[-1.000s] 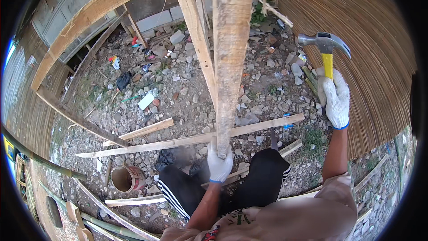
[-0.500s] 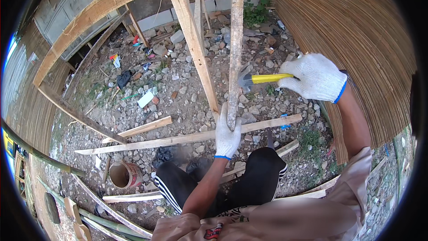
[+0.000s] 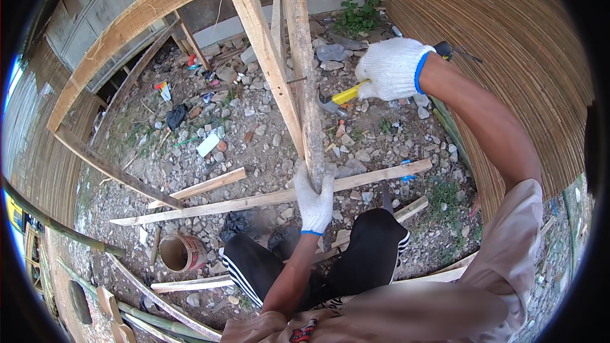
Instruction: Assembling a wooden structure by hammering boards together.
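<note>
My left hand (image 3: 314,203), in a white knit glove, is closed around the lower part of a rough, weathered wood post (image 3: 300,44). This post leans close beside a smoother upright (image 3: 265,51) of a wooden frame. A thin, nail-like spike (image 3: 296,80) shows at the post's left edge. My right hand (image 3: 393,68), gloved too, grips a claw hammer (image 3: 346,94) by its yellow handle. The hammer's metal head is to the right of the post; whether it touches the wood I cannot tell.
A long plank (image 3: 254,201) lies across the stony ground below the frame. A saw-like blade (image 3: 387,197) stands near my right knee. Left of my legs is an open bucket (image 3: 182,253). Bamboo-slat panels (image 3: 495,38) rise at the right.
The rough post has shifted left and now tilts against the frame's upright. My right hand has carried the hammer left and farther away. My left hand has slid slightly left and nearer.
</note>
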Demonstrator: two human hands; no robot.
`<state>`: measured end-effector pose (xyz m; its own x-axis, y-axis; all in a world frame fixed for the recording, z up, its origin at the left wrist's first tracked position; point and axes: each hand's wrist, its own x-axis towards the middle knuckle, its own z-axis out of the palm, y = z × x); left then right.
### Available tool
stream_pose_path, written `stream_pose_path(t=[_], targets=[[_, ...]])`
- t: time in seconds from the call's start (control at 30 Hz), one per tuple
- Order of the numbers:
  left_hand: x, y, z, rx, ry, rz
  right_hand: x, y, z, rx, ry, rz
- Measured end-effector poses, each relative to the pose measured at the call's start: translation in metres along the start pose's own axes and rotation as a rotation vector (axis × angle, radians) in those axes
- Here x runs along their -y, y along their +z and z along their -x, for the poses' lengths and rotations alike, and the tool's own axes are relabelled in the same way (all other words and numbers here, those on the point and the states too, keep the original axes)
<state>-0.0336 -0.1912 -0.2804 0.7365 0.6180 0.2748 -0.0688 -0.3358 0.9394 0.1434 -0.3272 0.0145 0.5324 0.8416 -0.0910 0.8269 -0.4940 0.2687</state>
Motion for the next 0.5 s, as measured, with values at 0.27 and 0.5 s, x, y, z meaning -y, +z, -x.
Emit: stream_pose_path(t=[0.27,0.5], targets=[[0.004,0.025,0.003,-0.135,0.047,0.004,0.015,-0.036,-0.003,0.088,0.046,0.1],[-0.012,0.039,0.004,-0.217,0.001,0.114,0.06,-0.058,-0.013,-0.172,-0.001,0.345]])
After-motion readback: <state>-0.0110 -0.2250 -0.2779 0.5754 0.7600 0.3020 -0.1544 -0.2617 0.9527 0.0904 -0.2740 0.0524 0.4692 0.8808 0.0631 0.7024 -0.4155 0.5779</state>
